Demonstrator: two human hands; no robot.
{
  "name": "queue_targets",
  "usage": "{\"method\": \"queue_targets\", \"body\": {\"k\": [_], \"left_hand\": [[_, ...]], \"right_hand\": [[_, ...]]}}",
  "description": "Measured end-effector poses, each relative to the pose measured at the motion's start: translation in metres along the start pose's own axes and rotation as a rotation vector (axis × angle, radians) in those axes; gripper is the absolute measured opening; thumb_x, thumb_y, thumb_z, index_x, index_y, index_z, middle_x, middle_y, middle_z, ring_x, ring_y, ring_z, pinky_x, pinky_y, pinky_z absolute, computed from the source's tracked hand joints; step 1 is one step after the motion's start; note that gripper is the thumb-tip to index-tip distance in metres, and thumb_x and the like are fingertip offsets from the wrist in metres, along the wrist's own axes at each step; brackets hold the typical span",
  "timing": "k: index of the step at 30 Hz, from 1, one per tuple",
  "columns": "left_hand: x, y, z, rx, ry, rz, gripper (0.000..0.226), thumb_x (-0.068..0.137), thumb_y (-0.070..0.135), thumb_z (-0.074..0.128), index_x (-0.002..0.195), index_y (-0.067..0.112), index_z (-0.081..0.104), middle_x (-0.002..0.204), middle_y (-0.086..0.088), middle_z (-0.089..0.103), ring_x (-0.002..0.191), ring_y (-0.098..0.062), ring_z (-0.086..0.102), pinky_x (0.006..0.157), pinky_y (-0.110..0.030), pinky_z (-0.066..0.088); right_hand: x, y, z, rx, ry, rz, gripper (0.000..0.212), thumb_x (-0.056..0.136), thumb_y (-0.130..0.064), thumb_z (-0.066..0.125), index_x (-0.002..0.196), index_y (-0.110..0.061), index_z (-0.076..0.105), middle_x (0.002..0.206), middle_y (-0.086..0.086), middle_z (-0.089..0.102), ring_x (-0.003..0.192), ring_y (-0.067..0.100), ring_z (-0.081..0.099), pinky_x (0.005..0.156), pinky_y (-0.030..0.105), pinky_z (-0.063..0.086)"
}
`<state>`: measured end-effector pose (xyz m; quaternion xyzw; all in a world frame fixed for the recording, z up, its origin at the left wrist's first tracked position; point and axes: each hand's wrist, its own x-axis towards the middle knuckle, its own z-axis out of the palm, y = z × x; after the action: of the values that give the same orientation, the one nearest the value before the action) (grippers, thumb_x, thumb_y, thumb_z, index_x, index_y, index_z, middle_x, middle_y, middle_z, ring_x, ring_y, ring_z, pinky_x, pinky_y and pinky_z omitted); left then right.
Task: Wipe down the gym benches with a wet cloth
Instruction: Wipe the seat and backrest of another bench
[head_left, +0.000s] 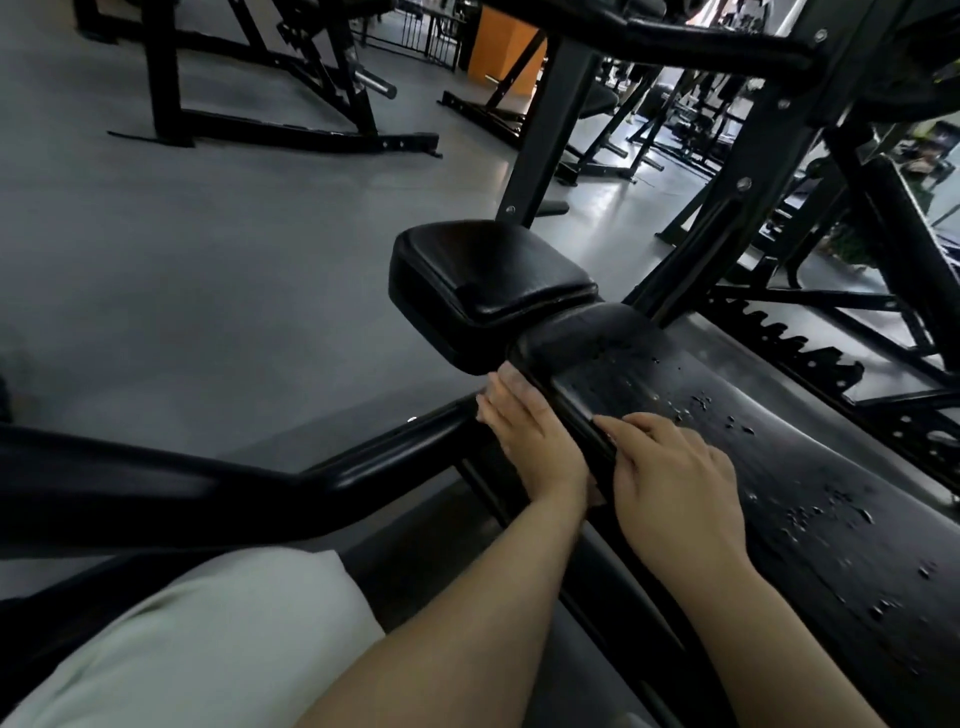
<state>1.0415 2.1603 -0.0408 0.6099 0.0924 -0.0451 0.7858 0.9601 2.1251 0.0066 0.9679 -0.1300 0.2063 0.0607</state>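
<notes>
Two hands, left (524, 436) and right (670, 483), lie open, clothless as far as we see, on our droplet-beaded bench (810, 467); wiping seems unfinished.

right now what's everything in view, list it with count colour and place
long bench pad: one, black, lower right, speckled with water droplets
seat pad: one, black, centre, beyond the long pad's end
frame tube: one, black, crossing lower left
other gym machines: several, black, on the far floor
floor: grey, left and centre
orange panel: one, top centre
pale sleeve: one, bottom left
cloth: cannot tell; maybe a grey bit by the left fingertips
left hand: flat against the long pad's side
right hand: fingers resting on the pad's top edge
</notes>
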Motion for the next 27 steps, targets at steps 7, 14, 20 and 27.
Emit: {"method": "queue_targets", "body": {"k": [7, 14, 20, 27], "left_hand": [[-0.038, -0.022, 0.010, -0.063, -0.117, -0.122, 0.059, 0.102, 0.038, 0.018, 0.149, 0.017, -0.010, 0.157, -0.002, -0.017, 0.141, -0.008, -0.020, 0.111, -0.023, -0.008], [0.033, -0.002, -0.011, -0.241, -0.025, -0.269, 0.067, 0.087, 0.073, 0.018, 0.147, 0.042, 0.015, 0.150, -0.003, 0.029, 0.133, -0.029, 0.037, 0.110, -0.051, 0.030], [0.031, -0.001, -0.012, -0.260, -0.005, -0.252, 0.059, 0.079, 0.081, 0.021, 0.134, 0.059, 0.025, 0.142, -0.005, 0.042, 0.122, -0.029, 0.048, 0.104, -0.051, 0.037], [-0.068, -0.026, 0.002, -0.140, -0.155, -0.144, 0.085, 0.060, 0.092, 0.004, 0.131, 0.051, -0.017, 0.156, 0.014, -0.008, 0.144, -0.007, -0.005, 0.117, -0.036, 0.008]], "right_hand": [[0.004, 0.002, -0.015, 0.046, -0.210, 0.042, 0.069, 0.074, -0.030, 0.015, 0.131, -0.037, 0.054, 0.133, -0.011, 0.055, 0.122, 0.018, 0.049, 0.102, 0.039, 0.031], [0.001, 0.006, -0.008, 0.124, -0.159, 0.040, 0.069, 0.069, -0.013, 0.027, 0.128, -0.032, 0.058, 0.131, -0.006, 0.058, 0.120, 0.024, 0.050, 0.099, 0.043, 0.033], [-0.003, 0.008, -0.003, 0.128, -0.109, 0.013, 0.067, 0.070, -0.009, 0.030, 0.127, -0.028, 0.060, 0.129, -0.002, 0.061, 0.116, 0.025, 0.054, 0.098, 0.046, 0.035], [0.006, 0.012, -0.007, 0.135, -0.119, 0.002, 0.064, 0.069, -0.012, 0.031, 0.120, -0.033, 0.064, 0.122, -0.010, 0.064, 0.112, 0.021, 0.057, 0.093, 0.037, 0.034]]}}
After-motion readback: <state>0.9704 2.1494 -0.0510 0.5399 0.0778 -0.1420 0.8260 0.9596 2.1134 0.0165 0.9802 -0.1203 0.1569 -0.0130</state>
